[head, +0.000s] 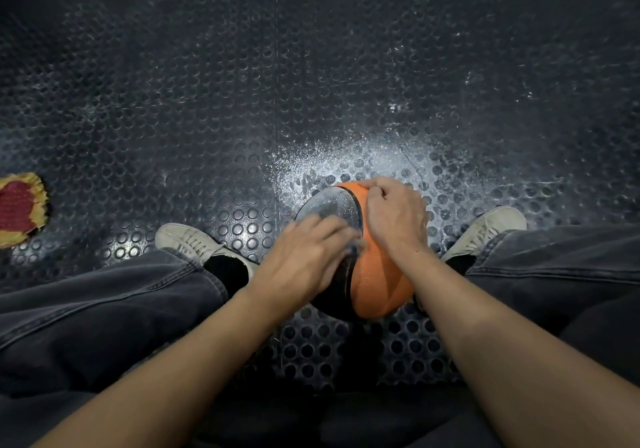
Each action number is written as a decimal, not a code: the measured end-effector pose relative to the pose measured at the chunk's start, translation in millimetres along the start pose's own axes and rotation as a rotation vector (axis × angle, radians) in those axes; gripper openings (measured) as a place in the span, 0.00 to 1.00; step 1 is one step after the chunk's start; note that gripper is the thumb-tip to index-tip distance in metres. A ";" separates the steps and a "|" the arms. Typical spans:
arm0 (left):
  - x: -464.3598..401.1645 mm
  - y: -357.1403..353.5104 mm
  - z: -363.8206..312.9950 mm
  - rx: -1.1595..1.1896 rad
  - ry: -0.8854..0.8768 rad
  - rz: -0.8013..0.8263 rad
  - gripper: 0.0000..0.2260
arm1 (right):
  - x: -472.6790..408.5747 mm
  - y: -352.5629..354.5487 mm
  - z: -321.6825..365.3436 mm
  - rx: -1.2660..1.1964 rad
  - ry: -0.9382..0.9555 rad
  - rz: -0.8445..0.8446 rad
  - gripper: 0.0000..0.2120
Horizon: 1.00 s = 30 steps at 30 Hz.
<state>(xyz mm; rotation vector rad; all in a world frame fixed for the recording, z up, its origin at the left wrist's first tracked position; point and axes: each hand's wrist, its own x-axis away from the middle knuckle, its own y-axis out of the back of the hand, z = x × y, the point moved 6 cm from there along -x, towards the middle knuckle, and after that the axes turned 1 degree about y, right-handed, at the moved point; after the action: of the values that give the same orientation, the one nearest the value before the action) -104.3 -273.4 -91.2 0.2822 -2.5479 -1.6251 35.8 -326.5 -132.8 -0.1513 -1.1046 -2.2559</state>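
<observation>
An orange and black ball (375, 274) with a dusty grey patch stands on the studded black floor between my feet. My left hand (304, 257) lies on the ball's black, dusty side with its fingers spread, blurred by motion. My right hand (394, 215) rests on the orange top with its fingers curled over the ball's far edge, holding it steady.
White dust (346, 160) covers the rubber floor (311, 84) just beyond the ball. A red and yellow cloth (19, 208) lies at the far left. My two pale shoes, one to the left (188, 239) and one to the right (488, 229), flank the ball, with dark jeans legs below.
</observation>
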 end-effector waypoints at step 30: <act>-20.9 7.2 -5.0 0.026 0.142 0.013 0.10 | 6.8 0.8 -10.4 -0.012 0.102 -0.010 0.13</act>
<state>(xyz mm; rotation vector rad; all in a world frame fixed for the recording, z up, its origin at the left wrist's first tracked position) -83.6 -270.4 -82.3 0.3688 -2.4617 -1.5113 32.5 -337.9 -136.5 -0.0354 -1.0403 -2.2529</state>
